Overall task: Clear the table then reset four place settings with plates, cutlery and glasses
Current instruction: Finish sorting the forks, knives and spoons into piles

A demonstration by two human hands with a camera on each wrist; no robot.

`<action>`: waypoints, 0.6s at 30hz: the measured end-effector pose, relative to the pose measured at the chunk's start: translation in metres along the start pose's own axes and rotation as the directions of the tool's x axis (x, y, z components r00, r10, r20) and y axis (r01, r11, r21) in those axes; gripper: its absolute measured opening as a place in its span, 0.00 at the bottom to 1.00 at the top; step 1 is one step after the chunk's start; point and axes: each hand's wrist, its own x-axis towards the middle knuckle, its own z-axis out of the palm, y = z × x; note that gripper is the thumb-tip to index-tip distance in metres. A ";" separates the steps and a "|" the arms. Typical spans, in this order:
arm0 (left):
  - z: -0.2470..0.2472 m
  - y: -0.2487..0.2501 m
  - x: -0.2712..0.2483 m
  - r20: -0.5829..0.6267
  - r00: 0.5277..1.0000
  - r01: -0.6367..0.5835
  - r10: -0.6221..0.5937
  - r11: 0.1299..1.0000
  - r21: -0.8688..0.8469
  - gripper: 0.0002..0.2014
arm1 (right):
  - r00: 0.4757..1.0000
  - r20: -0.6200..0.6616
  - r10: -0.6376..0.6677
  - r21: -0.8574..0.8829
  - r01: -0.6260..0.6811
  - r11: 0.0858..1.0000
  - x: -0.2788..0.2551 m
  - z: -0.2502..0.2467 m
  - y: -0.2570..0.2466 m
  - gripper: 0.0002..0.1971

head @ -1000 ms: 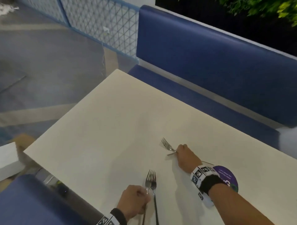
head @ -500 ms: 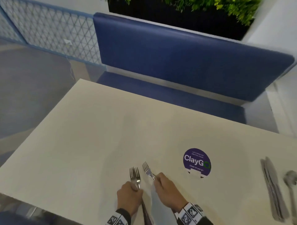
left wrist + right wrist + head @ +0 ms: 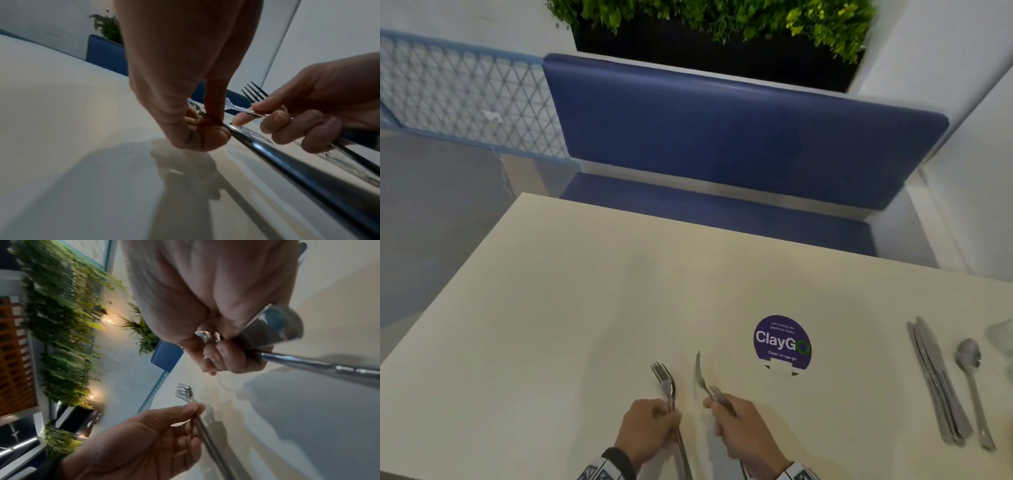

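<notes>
L hand (image 3: 650, 430) grips forks (image 3: 666, 383); R hand (image 3: 743, 433) grips fork (image 3: 717, 394). Next, prob.: stack tines same way, handles aligned, w/ knives (image 3: 936, 383) & spoon (image 3: 971, 370).

the slim forks (image 3: 667, 383) gripped in the left hand (image 3: 647, 433) are polished silver metal, mirror-bright along the handles. the fork (image 3: 714, 394) in the right hand (image 3: 744, 433) has the same glossy steel finish. under both hands the cream table top (image 3: 551, 308) looks smooth, with a soft sheen. right of the right hand, a round purple sticker (image 3: 782, 342) looks matt, like paper.
</notes>
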 end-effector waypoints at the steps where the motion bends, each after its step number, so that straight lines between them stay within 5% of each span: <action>1: -0.001 0.002 -0.001 0.031 1.000 0.003 0.000 0.997 -0.078 0.12 | 1.000 -0.011 -0.016 -0.014 0.016 1.000 -0.001 0.001 0.000 0.11; 5: 0.001 0.017 -0.008 0.125 0.992 0.005 0.024 0.974 -0.226 0.13 | 0.988 -0.072 -0.134 -0.018 0.133 0.991 -0.011 0.010 -0.007 0.11; 10: 0.002 0.028 -0.012 0.103 0.993 -0.030 0.062 0.957 -0.288 0.07 | 0.952 -0.126 -0.278 -0.228 0.245 0.942 -0.018 0.019 -0.012 0.25; 12: 0.003 0.029 -0.013 0.078 0.996 -0.008 0.038 0.935 -0.354 0.08 | 0.947 -0.129 -0.293 -0.204 0.263 0.943 -0.021 0.021 -0.017 0.28; 18: -0.003 0.028 -0.022 0.139 0.990 0.040 0.041 0.845 -0.534 0.06 | 0.967 -0.125 -0.220 0.052 0.228 0.972 -0.029 0.027 -0.024 0.15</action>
